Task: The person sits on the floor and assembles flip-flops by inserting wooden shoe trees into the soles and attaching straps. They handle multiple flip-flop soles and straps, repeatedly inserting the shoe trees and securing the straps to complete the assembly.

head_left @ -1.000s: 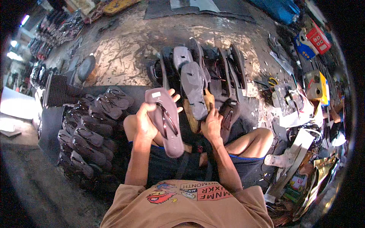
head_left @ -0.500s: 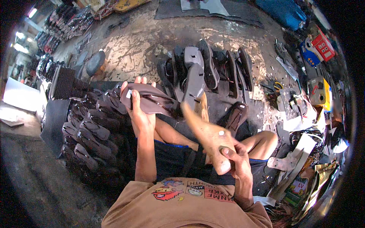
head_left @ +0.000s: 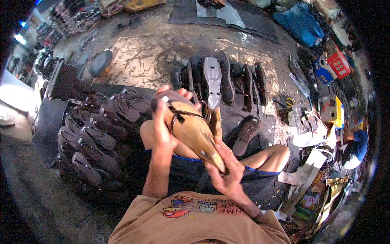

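Observation:
Over my lap, my left hand (head_left: 165, 132) is closed round a dark brown flip-flop (head_left: 175, 97), the thumb lying along its near side. A tan wooden shoe last (head_left: 194, 136) lies against the sandal, its wide end under the dark strap. My right hand (head_left: 228, 173) grips the last's narrow end, nearer my body. Just beyond, another wooden last (head_left: 217, 124) is partly hidden behind the hands, next to a grey sole (head_left: 212, 77). A single brown sandal (head_left: 246, 134) lies in front of my right knee.
Rows of dark sandals (head_left: 97, 136) cover the mat at my left. More black sandals (head_left: 248, 87) stand on edge ahead. Yellow-handled scissors (head_left: 289, 101), a yellow box (head_left: 332, 110) and a red box (head_left: 338, 63) are at the right. Another person (head_left: 357, 148) shows at the far right.
My right hand has swung the last leftward and its wide end now sits under the strap of the flip-flop. The flip-flop has turned and moved slightly right in my left hand.

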Demonstrator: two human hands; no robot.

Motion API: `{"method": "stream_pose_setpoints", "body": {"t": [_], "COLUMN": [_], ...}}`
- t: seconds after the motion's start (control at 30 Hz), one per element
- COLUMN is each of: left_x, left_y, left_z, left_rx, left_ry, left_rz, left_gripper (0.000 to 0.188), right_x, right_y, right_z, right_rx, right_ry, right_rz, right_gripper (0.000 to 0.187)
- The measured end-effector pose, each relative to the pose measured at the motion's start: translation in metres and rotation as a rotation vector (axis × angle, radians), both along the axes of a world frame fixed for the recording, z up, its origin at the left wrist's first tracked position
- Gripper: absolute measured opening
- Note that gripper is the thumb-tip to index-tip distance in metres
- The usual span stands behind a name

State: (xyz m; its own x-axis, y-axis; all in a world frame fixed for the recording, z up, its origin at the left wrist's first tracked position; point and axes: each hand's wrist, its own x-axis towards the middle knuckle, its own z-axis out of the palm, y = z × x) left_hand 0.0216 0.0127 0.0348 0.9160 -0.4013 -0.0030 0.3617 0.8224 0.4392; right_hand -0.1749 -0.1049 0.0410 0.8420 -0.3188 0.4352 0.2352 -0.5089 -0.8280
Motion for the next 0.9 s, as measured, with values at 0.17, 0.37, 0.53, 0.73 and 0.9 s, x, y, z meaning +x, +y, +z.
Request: {"method": "stream_pose_setpoints", "body": {"t": [0.17,0.37,0.53,0.73,0.9], "left_x": [0.008,0.026,0.03,0.007,-0.108], "left_y": [0.004,-0.004,-0.021,-0.048,-0.033], "left_z": [-0.028,-0.031,-0.026,-0.034,-0.059], "left_rx": [0.118,0.258,0.26,0.313,0.634], "left_ry": [-0.03,0.034,0.055,0.019,0.072], "left_rz": [-0.064,-0.135,-0.335,-0.417,-0.264], "left_gripper": [0.057,0.052,0.058,0.064,0.065], "right_x": [0.026,0.036,0.031,0.002,-0.029], "right_y": [-0.013,-0.008,0.0,-0.004,-0.009], "right_z": [0.004,0.005,-0.013,-0.026,-0.041], "right_rx": [-0.102,0.283,0.298,0.4,0.04], "right_ry": [0.101,0.283,0.184,0.133,0.072], "right_rz": [0.018,-0.014,-0.093,-0.239,-0.156], "right_gripper": [0.057,0.055,0.057,0.053,0.062]}}
